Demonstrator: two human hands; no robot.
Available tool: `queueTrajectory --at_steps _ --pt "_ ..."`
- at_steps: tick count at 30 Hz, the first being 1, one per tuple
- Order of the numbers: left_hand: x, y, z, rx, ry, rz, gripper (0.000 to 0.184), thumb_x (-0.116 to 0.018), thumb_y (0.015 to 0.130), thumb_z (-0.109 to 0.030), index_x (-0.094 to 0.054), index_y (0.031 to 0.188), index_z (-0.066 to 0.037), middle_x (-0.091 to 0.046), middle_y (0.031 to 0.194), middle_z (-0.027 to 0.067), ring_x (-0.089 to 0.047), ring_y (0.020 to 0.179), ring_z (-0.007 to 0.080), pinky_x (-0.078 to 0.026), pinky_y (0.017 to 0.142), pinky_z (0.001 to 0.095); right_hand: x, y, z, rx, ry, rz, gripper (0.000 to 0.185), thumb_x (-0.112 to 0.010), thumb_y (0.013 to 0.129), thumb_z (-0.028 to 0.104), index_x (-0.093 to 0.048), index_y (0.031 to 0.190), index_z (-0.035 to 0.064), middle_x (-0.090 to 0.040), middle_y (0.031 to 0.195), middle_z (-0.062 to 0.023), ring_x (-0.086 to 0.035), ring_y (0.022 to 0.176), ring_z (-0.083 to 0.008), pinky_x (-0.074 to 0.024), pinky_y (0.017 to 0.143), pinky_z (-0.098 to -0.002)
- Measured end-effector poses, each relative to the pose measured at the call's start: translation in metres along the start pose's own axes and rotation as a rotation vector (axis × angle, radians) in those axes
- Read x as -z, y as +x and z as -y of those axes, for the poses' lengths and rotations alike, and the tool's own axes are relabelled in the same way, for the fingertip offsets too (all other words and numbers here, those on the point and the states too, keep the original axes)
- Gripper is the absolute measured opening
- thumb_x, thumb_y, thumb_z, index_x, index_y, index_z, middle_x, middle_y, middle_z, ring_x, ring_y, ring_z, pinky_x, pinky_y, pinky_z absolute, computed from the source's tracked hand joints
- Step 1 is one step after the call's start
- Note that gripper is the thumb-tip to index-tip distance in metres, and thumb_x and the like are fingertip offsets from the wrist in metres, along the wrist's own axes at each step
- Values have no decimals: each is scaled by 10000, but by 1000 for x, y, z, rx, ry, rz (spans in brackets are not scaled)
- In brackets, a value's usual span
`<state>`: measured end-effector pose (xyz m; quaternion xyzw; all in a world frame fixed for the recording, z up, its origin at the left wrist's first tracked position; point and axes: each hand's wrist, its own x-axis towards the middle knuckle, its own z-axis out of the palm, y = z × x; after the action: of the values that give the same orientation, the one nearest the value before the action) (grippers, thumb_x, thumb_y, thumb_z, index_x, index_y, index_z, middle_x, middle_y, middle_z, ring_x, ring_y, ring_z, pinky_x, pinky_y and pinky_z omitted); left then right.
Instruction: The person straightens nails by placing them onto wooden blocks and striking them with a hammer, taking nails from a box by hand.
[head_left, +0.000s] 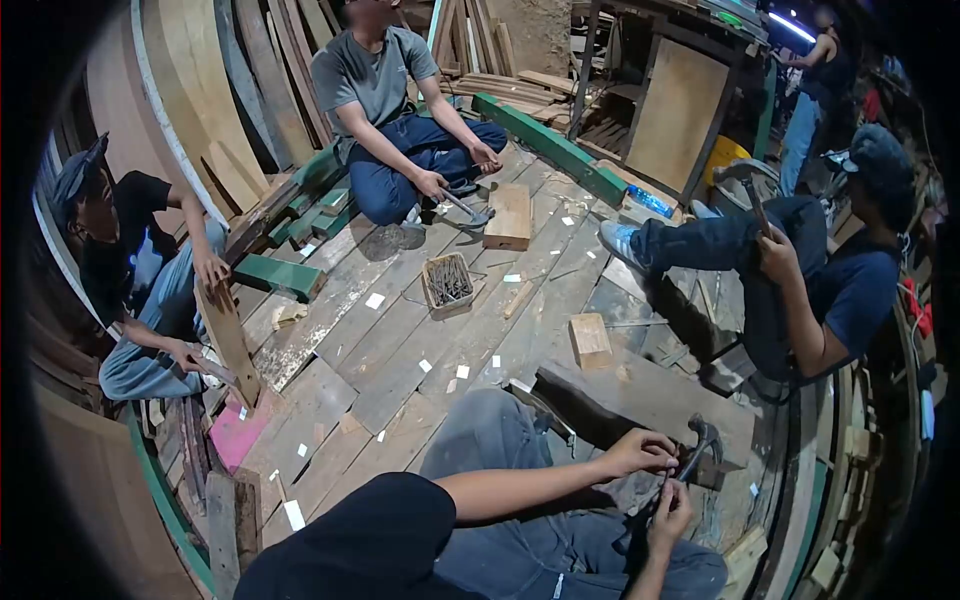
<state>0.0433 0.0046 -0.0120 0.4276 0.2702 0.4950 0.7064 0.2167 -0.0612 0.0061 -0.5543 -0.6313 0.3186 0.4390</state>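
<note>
My left hand [638,454] reaches across from the left, its thumb and fingers pinched together. Just below it, my right hand [668,517] is closed too, fingertips almost meeting those of the left. Whatever they pinch is too small to make out. A claw hammer [705,437] lies right beside my fingers, its metal head over a dark wood piece and its handle slanting toward my hands. Whether either hand touches the handle cannot be told. Under the hammer area is a wide plank [650,400], with a wooden block [590,340] at its far edge.
A box of nails [447,282] stands mid-floor. One person [385,120] sits opposite with a hammer [465,208] by a wood block [510,217]. Another person [140,250] at left holds a board [226,340]; a person [840,260] at right grips a tool handle. White scraps dot the planks.
</note>
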Motion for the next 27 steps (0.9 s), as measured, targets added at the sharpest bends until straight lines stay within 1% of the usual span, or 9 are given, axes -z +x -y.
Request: queueTrajectory --at_steps 2,5,12,13,16,19,22,23,27 --pt "-1 -2 -10 8 40 -6 218 -729 911 -112 -691 1079 22 -724 983 63 -681 916 109 -560 787 234 -2 0 1 -74 84 15 190 -550 1027 166 -635 975 4 -534 710 10 -478 602 -63 -375 540 -227" --pt "1 1 -4 -36 59 -17 230 -721 919 -122 -699 1100 18 -736 1000 76 -685 922 115 -562 791 237 -1 -1 10 -183 211 50 199 -526 1037 174 -619 981 7 -511 703 16 -450 581 -57 -354 513 -216" --pt "0 2 -5 31 -18 7 277 -712 937 -171 -694 1148 6 -740 1017 64 -680 914 100 -559 772 231 -1 0 1 -171 264 71 206 -522 1042 182 -612 996 2 -517 727 4 -469 582 -57 -371 511 -213" --pt "0 1 -7 63 -53 10 273 -711 939 -169 -697 1152 1 -742 1013 58 -677 903 93 -559 762 230 -1 0 3 -204 273 61 179 -543 1027 159 -618 995 0 -522 730 1 -472 590 -63 -378 525 -222" --pt "-2 2 -8 56 -70 -14 268 -711 937 -163 -700 1144 7 -741 1019 58 -676 915 96 -560 776 238 -4 1 -9 -33 96 20 150 -584 997 135 -630 994 -8 -537 729 -1 -480 623 -82 -396 570 -240" --pt "-2 3 -11 27 -36 -19 266 -706 939 -156 -694 1120 39 -735 1018 90 -683 917 124 -573 804 266 1 2 18 -96 29 46 145 -619 970 124 -645 976 -18 -562 731 -10 -490 666 -100 -409 618 -257" --pt "-5 1 -11 15 -58 -15 260 -702 940 -150 -694 1107 49 -732 1004 99 -686 906 138 -582 800 275 3 2 6 -62 -40 5 165 -628 967 137 -656 957 -25 -576 731 -24 -504 675 -105 -418 628 -260" --pt "-5 0 -11 24 -86 -9 258 -701 940 -149 -694 1107 47 -731 1005 98 -686 907 139 -583 799 275 4 1 -2 -24 -33 30 150 -620 983 131 -650 964 -16 -572 761 12 -495 696 -71 -395 636 -229" --pt "-4 2 -5 11 -97 -28 247 -699 939 -139 -695 1103 45 -723 987 86 -680 887 136 -587 783 274 3 -1 17 -132 91 50 167 -600 997 127 -658 954 -23 -586 752 2 -526 660 -67 -411 598 -224"
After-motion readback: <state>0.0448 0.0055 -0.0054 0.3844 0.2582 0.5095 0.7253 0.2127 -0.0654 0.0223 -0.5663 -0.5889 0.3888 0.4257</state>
